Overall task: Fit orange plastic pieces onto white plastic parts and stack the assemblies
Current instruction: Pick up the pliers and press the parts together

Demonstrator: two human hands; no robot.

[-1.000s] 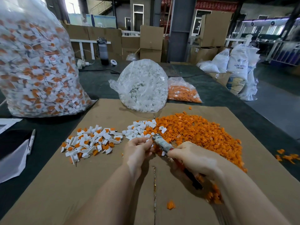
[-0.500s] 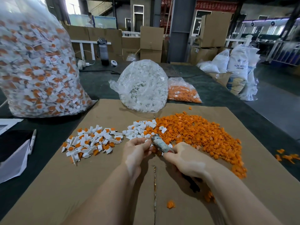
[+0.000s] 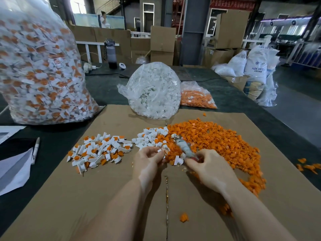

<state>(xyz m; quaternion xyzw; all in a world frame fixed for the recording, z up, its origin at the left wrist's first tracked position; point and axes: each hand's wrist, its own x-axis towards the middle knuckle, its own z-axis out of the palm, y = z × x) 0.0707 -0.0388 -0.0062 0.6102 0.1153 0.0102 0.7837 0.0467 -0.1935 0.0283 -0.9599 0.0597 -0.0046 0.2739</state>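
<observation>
A single stray orange piece (image 3: 183, 217) lies closest, on the brown cardboard sheet (image 3: 86, 197) that covers this end of the counter (image 3: 107, 91). Just beyond it the two hands work close together. The left hand (image 3: 147, 164) has its fingertips curled around a small white part (image 3: 162, 151), pinching it. The right hand (image 3: 211, 168) grips a blurred, tape-wrapped tool (image 3: 184, 147) whose tip points up and away toward the parts; beside its fingers another white part (image 3: 178, 160) rests on the cardboard.

To the left of the hands lies a scattered pile of finished assemblies (image 3: 99, 150), white with orange fitted in. Straight ahead sits a small heap of loose white parts (image 3: 149, 138), touching the broad spread of orange pieces (image 3: 212, 143) that runs off to the right and curls back toward the right forearm.

At the left edge, on the dark counter, lie some white papers (image 3: 13, 169) and a pen (image 3: 36, 150). Farther back stands a clear bag of white parts (image 3: 152, 91), with a smaller bag of orange pieces (image 3: 197, 97) just beside it on the right. A big bag of assemblies (image 3: 40, 70) towers on the left. Behind are a dark water bottle (image 3: 110, 53), cardboard boxes (image 3: 162, 44) and white sacks (image 3: 255, 66).
</observation>
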